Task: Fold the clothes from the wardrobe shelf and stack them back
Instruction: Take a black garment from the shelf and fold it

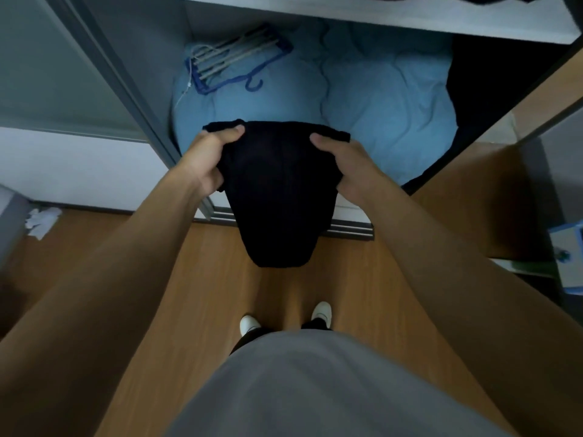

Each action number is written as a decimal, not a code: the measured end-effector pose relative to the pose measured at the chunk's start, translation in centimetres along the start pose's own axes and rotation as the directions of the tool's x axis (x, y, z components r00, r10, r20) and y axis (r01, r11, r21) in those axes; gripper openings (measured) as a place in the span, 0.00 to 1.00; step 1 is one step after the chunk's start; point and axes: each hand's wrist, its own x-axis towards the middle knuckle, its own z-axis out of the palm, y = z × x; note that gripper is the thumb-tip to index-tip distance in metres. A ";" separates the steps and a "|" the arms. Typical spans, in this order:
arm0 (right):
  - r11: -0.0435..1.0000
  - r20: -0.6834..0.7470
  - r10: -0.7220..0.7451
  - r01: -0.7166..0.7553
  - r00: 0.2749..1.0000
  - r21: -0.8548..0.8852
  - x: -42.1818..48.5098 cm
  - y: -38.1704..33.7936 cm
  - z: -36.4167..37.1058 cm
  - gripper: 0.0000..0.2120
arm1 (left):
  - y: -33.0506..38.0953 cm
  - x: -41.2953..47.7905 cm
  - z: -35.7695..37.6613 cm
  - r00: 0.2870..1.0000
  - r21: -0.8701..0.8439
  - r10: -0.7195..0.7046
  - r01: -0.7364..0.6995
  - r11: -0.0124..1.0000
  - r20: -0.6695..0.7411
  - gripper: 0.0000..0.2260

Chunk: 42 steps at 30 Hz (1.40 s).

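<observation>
While the black garment (279, 190) is hanging in mid-air before the open wardrobe, above the wooden floor (202, 272), the left hand (209, 162) and right hand (345, 165) are gripping its upper corners; a blue duvet (378, 105) is lying behind, blue hangers (233, 58) resting on it.

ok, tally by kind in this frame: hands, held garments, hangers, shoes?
Bare hands: 2, left hand and right hand, both gripping the garment
Black fabric garment: 1
Blue multi-bar plastic hanger: 1, on the light blue bedding
White shoes: 2, left shoe, right shoe
Total: 6
</observation>
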 end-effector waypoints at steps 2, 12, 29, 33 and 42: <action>0.999 -0.023 -0.016 0.017 1.000 0.034 0.2 -0.1 -0.3 0.18 | -0.3 -0.3 -0.5 0.997 -0.062 -0.034 0.038 0.997 0.067 0.14; 1.000 0.065 0.004 -0.005 0.998 0.027 0.3 -0.6 1.2 0.16 | 0.9 1.2 -0.4 0.990 0.063 0.075 -0.068 0.996 -0.116 0.13; 0.999 0.043 0.010 -0.009 0.999 -0.030 0.7 -0.4 2.0 0.14 | 0.9 3.0 -2.0 0.975 0.272 0.123 -0.069 0.960 -0.184 0.11; 0.986 -0.066 0.036 -0.046 0.997 -0.162 1.2 -0.2 2.1 0.06 | 0.7 3.2 -1.7 0.951 0.361 0.117 -0.006 0.933 -0.286 0.12; 0.957 0.025 0.241 -0.242 0.970 0.161 1.9 0.8 1.8 0.03 | 0.0 2.9 -3.2 0.977 0.144 0.105 -0.078 0.986 -0.188 0.32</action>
